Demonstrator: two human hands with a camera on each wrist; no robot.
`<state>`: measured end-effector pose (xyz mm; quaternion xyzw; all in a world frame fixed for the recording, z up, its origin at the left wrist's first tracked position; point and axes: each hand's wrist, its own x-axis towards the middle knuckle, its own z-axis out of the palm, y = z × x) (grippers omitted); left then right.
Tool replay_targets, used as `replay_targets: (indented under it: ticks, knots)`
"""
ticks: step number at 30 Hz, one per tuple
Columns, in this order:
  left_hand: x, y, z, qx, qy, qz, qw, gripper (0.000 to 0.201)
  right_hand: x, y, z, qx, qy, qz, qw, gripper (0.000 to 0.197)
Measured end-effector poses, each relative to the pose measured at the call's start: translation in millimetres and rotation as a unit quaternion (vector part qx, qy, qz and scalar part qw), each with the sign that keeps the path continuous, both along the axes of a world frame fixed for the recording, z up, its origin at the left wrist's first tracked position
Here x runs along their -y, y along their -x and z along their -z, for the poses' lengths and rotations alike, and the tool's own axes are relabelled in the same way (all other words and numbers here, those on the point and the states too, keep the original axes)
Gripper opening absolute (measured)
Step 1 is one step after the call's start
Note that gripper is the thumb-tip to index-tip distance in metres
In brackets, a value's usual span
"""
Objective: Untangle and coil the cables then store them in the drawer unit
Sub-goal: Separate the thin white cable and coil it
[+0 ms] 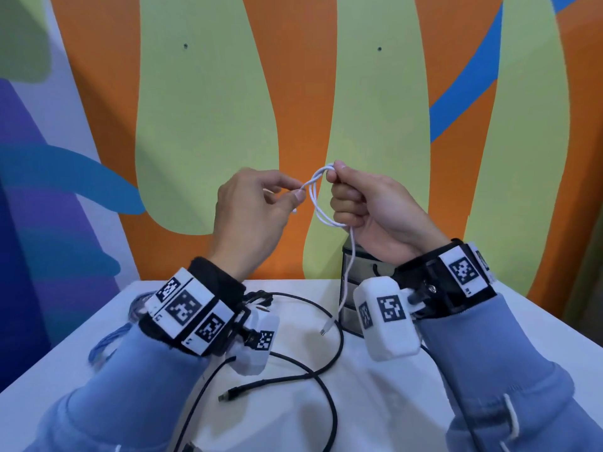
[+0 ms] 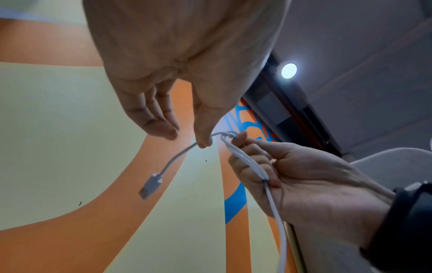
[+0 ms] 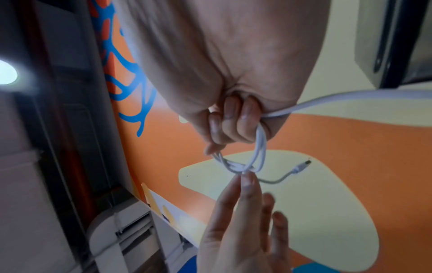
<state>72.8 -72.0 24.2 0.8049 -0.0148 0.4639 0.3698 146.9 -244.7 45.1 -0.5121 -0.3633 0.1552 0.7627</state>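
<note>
Both hands are raised above the table with a white cable [image 1: 315,197] between them. My right hand [image 1: 359,203] grips a small coil of its loops [image 3: 259,147] in curled fingers. My left hand [image 1: 261,203] pinches a strand [image 2: 208,140] of the same cable right at the coil's top, thumb against forefinger. One short end with a USB plug [image 2: 149,186] dangles under the left hand. The longer tail hangs from the right fist down to a plug [image 1: 326,329] just over the table. The drawer unit [image 1: 350,282] stands behind the right wrist, mostly hidden.
Black cables [image 1: 326,363] loop across the white table [image 1: 375,402], one with a plug end [image 1: 226,395] near the front. A blue cable [image 1: 107,344] lies at the table's left edge. A painted wall stands close behind.
</note>
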Motion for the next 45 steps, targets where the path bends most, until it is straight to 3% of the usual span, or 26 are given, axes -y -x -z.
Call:
replay_targets:
  ticks: [4,8,10,15,21,23,26,28,30,32,35,38,42,43,45]
  knots:
    - [12,2,0,-0.047,0.130,0.137,0.981,0.010,-7,2,2,-0.016,-0.031,-0.007,0.999,0.028]
    - [21,10,-9,-0.062,0.294,0.265,0.916,0.014,-12,4,6,0.063,-0.014,0.095,0.993,0.031]
    - [23,13,-12,-0.068,0.308,0.291,0.903,0.016,-17,5,9,0.116,0.006,0.169,0.979,0.035]
    - [26,16,-9,-0.060,0.264,0.288,0.919,0.055,-22,0,17,0.240,0.078,0.271,0.929,0.046]
    - [25,21,-14,-0.068,0.376,0.349,0.856,0.060,-18,0,14,0.253,0.081,0.284,0.921,0.048]
    - [25,20,-12,-0.081,0.371,0.325,0.866,0.059,-18,2,14,0.245,0.068,0.293,0.922,0.045]
    - [26,15,-8,-0.074,0.311,0.212,0.923,0.058,-17,2,13,0.242,0.066,0.331,0.910,0.041]
    - [27,13,-5,-0.024,0.248,0.121,0.961,0.047,-17,1,13,0.253,0.077,0.364,0.893,0.040]
    - [31,11,-2,0.001,0.179,0.097,0.979,0.027,-18,0,14,0.274,0.088,0.398,0.871,0.041]
    - [36,10,1,-0.021,0.166,0.118,0.979,0.018,-20,1,14,0.295,0.089,0.416,0.856,0.041]
    - [39,11,1,-0.089,0.237,0.159,0.954,0.014,-21,3,14,0.316,0.078,0.406,0.854,0.042]
    - [37,10,0,-0.140,0.357,0.219,0.898,0.009,-21,4,14,0.340,0.073,0.372,0.861,0.040]
    - [34,12,-6,-0.096,0.490,0.293,0.816,0.005,-22,6,13,0.352,0.083,0.348,0.865,0.039]
    - [31,12,-9,-0.083,0.501,0.298,0.808,0.008,-21,4,13,0.348,0.086,0.349,0.866,0.039]
    - [24,14,-15,-0.070,0.490,0.285,0.821,0.010,-16,1,12,0.335,0.089,0.350,0.870,0.039]
